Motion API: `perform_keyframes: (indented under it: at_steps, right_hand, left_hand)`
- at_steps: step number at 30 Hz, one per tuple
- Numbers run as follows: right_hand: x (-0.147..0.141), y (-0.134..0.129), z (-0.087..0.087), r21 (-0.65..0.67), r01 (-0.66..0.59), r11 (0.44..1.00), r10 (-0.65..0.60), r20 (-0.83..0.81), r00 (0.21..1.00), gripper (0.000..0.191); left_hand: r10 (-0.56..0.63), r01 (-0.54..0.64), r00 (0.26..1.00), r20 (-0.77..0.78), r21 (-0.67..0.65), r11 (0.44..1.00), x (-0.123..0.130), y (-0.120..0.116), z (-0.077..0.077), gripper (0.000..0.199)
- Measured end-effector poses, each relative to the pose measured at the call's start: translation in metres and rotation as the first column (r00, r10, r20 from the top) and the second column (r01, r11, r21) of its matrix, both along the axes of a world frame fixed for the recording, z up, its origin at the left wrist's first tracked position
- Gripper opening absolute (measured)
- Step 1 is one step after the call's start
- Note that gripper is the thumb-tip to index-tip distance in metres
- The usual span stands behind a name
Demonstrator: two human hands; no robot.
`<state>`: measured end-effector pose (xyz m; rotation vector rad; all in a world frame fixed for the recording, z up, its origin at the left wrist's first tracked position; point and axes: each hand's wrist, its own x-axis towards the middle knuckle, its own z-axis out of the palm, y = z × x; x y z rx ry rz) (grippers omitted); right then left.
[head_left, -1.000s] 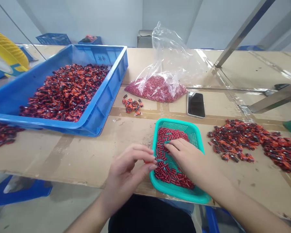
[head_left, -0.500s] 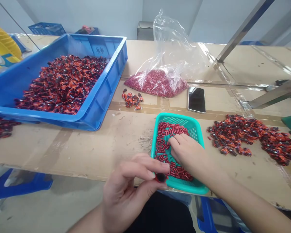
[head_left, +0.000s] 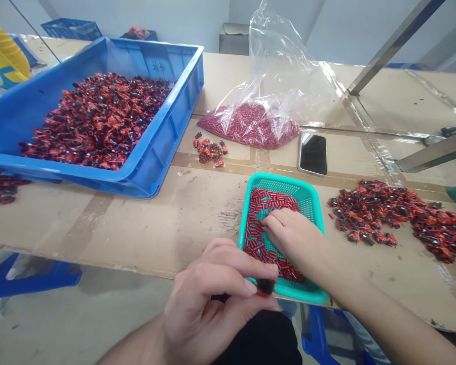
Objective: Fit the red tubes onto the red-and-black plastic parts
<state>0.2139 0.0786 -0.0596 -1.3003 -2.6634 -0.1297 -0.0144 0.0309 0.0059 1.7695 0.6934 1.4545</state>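
Note:
Between thumb and fingertips, my left hand (head_left: 213, 299) pinches a small black part with red-orange edges (head_left: 266, 287). It is held in front of the near end of a green mesh basket (head_left: 319, 218). Many short red cylindrical pieces (head_left: 264, 203) lie in this basket. My right hand (head_left: 294, 235) reaches into the basket from the right, its fingers bent together against the red pieces. Whatever its fingertips grip is hidden. To the right of the basket lies a heap of black and orange parts (head_left: 380, 208) that resemble the held one.
A big blue crate (head_left: 175, 116) at left holds a large pile of black and orange parts. Behind the basket are a clear plastic bag (head_left: 251, 124) of red pieces, a small cluster of parts (head_left: 209, 151) and a phone (head_left: 313, 154). Metal posts (head_left: 395, 48) stand at right.
The view has shifted slightly. My left hand, still pinching the black part, has moved a little right and down. My right hand remains in the basket with its fingers at the red pieces.

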Motion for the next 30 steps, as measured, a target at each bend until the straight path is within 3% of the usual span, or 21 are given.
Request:
perform_keyframes:
  at_steps: [15, 20, 24, 28, 30]
  right_hand:
    - [-0.002, -0.002, 0.009, -0.083, -0.021, 0.996, 0.016, -0.057, 0.998, 0.012]
    - [-0.004, -0.002, 0.008, -0.081, -0.045, 0.996, 0.036, -0.104, 0.994, 0.024]
    - [-0.002, -0.004, 0.02, -0.003, -0.026, 1.0, 0.025, -0.216, 0.976, 0.022]
    - [0.005, -0.01, 0.036, 0.099, 0.061, 0.993, -0.016, -0.402, 0.916, 0.011]
    - [0.014, -0.014, 0.035, 0.141, 0.119, 0.983, -0.04, -0.465, 0.885, 0.008]
  left_hand:
    - [-0.001, 0.001, 1.0, -0.009, -0.032, 0.999, -0.002, -0.005, -0.002, 0.029]
    - [0.058, -0.057, 0.998, 0.01, -0.096, 0.994, -0.003, -0.001, -0.017, 0.03]
    - [0.228, -0.237, 0.947, -0.225, -0.011, 0.972, -0.015, 0.028, -0.043, 0.014]
    - [0.316, -0.32, 0.856, -0.408, 0.062, 0.945, -0.036, 0.087, -0.063, 0.006]
    - [0.335, -0.347, 0.807, -0.486, 0.068, 0.935, -0.041, 0.121, -0.066, 0.005]
